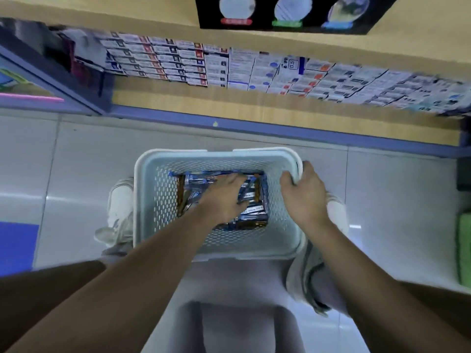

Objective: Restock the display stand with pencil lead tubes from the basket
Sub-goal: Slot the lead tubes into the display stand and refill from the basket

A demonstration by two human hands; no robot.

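A person stoops over a pale blue perforated plastic basket (178,154) on the floor. The right hand (305,197) is curled over the basket's far right rim, apparently to steady it. The left hand (226,194) reaches inside, fingers spread down onto the blue-and-brown pencil lead tubes (252,215) heaped at the bottom; whether it has closed on one cannot be seen. Beyond the basket stands the tan wooden display stand (229,100), lined with packs.

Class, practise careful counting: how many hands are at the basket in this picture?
2. The left hand reaches inside the basket, over the pencil lead tubes; the right hand grips the basket's right rim. No other hand shows.
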